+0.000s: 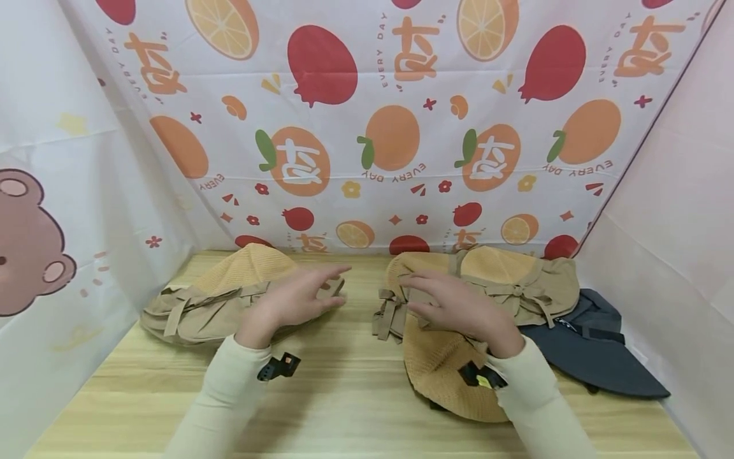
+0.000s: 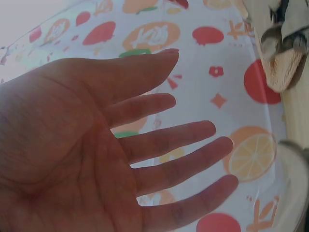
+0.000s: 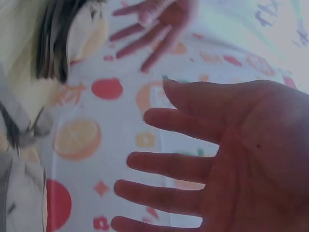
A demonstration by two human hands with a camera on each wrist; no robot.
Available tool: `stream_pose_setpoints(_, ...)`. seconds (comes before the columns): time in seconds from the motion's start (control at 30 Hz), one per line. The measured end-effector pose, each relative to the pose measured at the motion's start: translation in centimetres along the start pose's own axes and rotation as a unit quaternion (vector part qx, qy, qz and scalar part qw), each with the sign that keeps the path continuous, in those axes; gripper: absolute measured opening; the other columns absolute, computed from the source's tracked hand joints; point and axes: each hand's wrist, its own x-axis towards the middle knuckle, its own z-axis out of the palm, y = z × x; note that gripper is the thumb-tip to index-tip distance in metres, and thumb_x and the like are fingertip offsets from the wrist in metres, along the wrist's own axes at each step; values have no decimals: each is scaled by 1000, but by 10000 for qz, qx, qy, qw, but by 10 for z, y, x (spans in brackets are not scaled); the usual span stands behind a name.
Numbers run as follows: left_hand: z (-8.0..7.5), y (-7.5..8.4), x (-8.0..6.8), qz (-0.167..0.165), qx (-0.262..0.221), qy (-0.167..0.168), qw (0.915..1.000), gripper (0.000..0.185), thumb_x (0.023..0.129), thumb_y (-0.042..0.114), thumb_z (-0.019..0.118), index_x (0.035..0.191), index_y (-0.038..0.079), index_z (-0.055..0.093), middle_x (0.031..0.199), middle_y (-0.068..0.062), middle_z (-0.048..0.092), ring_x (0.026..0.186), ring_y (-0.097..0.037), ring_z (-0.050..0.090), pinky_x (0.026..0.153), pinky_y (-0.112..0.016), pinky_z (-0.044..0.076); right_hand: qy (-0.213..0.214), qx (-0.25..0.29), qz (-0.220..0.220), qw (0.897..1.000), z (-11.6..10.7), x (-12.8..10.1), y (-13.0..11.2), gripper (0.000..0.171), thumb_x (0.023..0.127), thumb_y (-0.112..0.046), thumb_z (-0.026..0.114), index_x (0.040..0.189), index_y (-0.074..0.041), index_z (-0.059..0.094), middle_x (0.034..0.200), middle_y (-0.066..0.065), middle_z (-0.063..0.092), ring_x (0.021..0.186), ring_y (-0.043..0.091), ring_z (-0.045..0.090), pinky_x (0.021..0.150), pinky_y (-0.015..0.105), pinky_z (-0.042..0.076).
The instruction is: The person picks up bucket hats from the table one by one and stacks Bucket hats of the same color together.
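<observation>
In the head view my left hand (image 1: pixel 289 303) is held up with fingers extended, overlapping the right side of a khaki sun hat with a woven yellow crown (image 1: pixel 237 271). My right hand (image 1: pixel 459 306) overlaps a pile of hats on the right. That pile has a khaki hat with a bow (image 1: pixel 518 293), a yellow woven hat (image 1: pixel 447 376) below it, and a dark visor cap (image 1: pixel 596 363) at its right side. The wrist views show the left palm (image 2: pixel 96 140) and right palm (image 3: pixel 251 150) bare, fingers spread, holding nothing.
The hats lie on a light wooden table (image 1: pixel 338 408). A fruit-print curtain (image 1: pixel 344 210) hangs along the back edge. Pale fabric walls close in both sides, with a bear print (image 1: pixel 28 248) on the left one. A small camera sits on each sleeve cuff.
</observation>
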Motion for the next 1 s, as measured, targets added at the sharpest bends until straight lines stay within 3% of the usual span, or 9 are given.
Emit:
stream_pose_setpoints(0.23,27,16,15,266,-193,-371,9988,60,99,18,70,153,8,47,149,-17,58,121,-36,67,105,-51,52,152,31,121,9998,-5,-34,19,43,106,-24,59,145,-7,58,152,20,54,141,41,51,114,58,43)
stream_pose_setpoints(0.4,51,25,32,629,-435,-662,9949,57,98,14,70,150,3,49,151,-18,56,123,-39,65,105,-50,52,278,73,169,9994,-14,-48,24,43,106,-25,59,145,-6,58,149,18,58,139,40,53,112,58,44)
stream_pose_setpoints(0.7,95,32,69,1540,-364,-580,9857,54,87,-4,76,139,0,61,136,-14,68,119,-31,67,101,-45,55,344,582,344,9971,-26,-64,34,46,105,-27,60,149,-14,55,153,12,55,142,36,52,111,58,45)
stream_pose_setpoints(0.9,116,29,83,1479,-181,-587,9871,63,78,-21,70,136,4,65,133,-12,68,119,-28,66,102,-41,54,376,723,277,9963,-30,-70,38,48,106,-32,58,151,-16,53,155,11,54,144,37,48,111,60,44)
stream_pose_setpoints(1.0,122,28,88,1382,39,-609,9885,68,76,-22,72,138,7,63,139,-13,63,125,-30,62,107,-44,52,403,736,251,9962,-32,-72,39,47,106,-32,58,151,-17,53,155,11,53,145,38,48,111,61,44)
